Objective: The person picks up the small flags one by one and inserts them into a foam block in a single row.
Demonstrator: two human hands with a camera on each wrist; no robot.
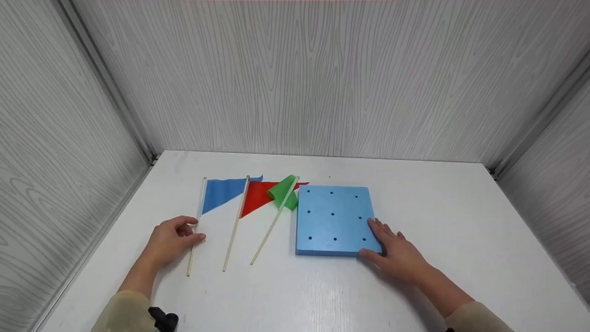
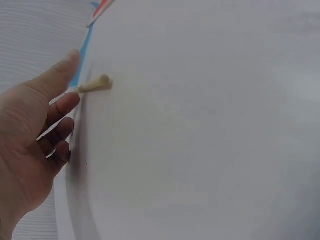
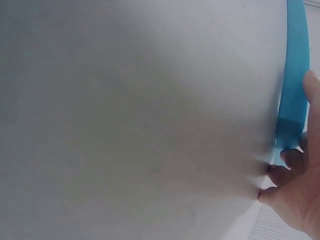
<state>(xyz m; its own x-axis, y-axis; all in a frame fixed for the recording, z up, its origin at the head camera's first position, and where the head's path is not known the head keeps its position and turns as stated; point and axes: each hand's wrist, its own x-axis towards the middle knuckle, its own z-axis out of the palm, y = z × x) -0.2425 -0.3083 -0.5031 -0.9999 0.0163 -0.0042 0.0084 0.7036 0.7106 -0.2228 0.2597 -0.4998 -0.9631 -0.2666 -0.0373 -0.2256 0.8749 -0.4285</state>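
Three small flags on thin wooden sticks lie on the table: a blue flag (image 1: 221, 193), a red flag (image 1: 254, 196) and a green flag (image 1: 286, 197) with its cloth folded. My left hand (image 1: 173, 240) is at the lower stick of the blue flag, thumb and forefinger spread to either side of it; the left wrist view shows a gap between them. A blue square board (image 1: 333, 226) with several small holes lies flat right of the flags. My right hand (image 1: 396, 256) rests on its near right corner, thumb at the front edge and other fingertips along the right side.
The white table (image 1: 276, 299) is bounded by grey wood-grain panels at the back (image 1: 322, 83) and both sides. The red flag's tip reaches over the board's far left corner, and the green cloth overlaps the red one.
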